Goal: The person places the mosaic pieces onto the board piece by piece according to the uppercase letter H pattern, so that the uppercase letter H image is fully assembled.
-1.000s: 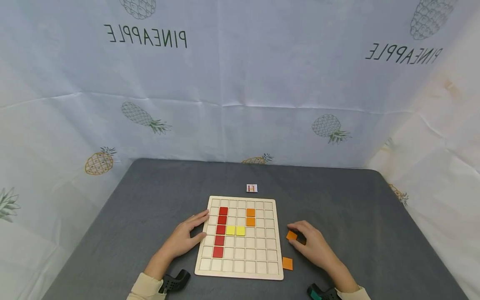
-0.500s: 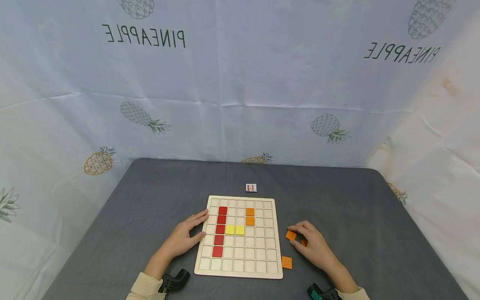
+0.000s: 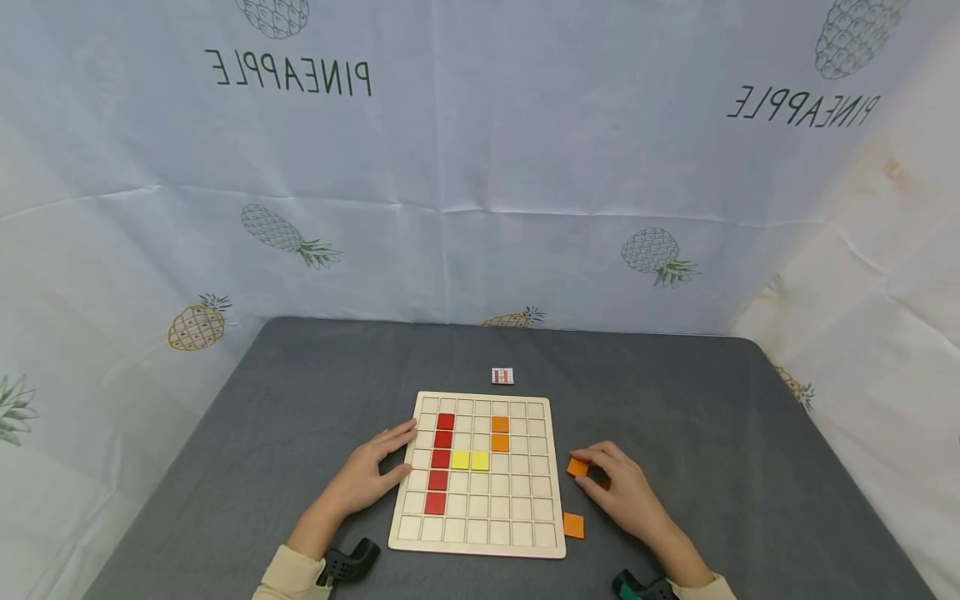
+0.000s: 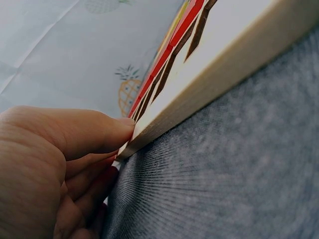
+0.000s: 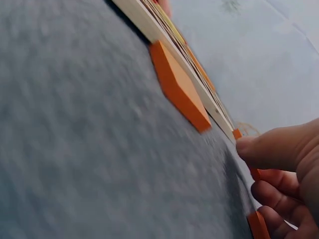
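Note:
A wooden grid board (image 3: 501, 529) lies on the table, bearing a column of red tiles (image 3: 441, 459), two yellow tiles (image 3: 479, 461) and two orange tiles (image 3: 500, 425). Along its left edge rests my left hand (image 3: 366, 477), thumb and fingers extended; in the left wrist view the thumb (image 4: 107, 130) touches the board's rim. To the right of the board, my right hand (image 3: 622, 490) pinches an orange tile (image 3: 577, 467) between thumb and fingers. A second orange tile (image 5: 258, 225) sits by the lower fingers, mostly hidden from the head view.
Another loose orange tile (image 3: 573, 526) lies against the board's lower right edge. Beyond the board is a small patterned card (image 3: 502, 376). The dark grey table (image 3: 337, 367) meets a hanging pineapple-print cloth (image 3: 480, 150) at the back.
My right hand has shifted slightly left, bringing the pinched tile nearer the board. A second orange tile has come into sight beneath that hand. My left hand stays in place.

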`<state>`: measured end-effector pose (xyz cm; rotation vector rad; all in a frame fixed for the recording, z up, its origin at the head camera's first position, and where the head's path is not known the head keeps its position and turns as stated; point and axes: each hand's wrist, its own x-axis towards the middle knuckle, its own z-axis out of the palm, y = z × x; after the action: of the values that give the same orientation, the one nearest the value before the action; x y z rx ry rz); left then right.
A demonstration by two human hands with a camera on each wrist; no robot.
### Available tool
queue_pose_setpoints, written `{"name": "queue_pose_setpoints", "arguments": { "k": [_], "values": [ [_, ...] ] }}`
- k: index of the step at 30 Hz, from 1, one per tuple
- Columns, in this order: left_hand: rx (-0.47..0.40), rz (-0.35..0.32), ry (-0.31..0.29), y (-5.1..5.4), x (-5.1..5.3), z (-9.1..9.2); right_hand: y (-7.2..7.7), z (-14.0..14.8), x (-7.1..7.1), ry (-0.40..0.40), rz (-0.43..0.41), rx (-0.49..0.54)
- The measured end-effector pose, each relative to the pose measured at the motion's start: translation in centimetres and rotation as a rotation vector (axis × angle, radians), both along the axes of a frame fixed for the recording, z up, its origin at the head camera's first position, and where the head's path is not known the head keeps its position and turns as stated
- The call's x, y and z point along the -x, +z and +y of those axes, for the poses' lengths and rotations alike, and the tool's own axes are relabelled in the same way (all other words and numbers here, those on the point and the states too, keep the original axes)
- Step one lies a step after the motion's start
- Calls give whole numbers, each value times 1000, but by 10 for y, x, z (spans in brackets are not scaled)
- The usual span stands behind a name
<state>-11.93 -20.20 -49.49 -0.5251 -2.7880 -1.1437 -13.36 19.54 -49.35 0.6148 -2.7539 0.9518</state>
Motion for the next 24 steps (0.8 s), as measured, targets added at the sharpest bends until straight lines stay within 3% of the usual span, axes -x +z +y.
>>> {"name": "queue_pose_setpoints", "arguments": {
  "k": [9,17,24],
  "values": [
    [-16,-43,3,-1,1,-1,10,-20,0,50,-38,6],
    [-6,-10,-4,-3,1,0,18,-47,4,141,-26,21],
    [-7,-20,-4,-3,1,0,19,-69,7,190,-54,9]
  ]
}}
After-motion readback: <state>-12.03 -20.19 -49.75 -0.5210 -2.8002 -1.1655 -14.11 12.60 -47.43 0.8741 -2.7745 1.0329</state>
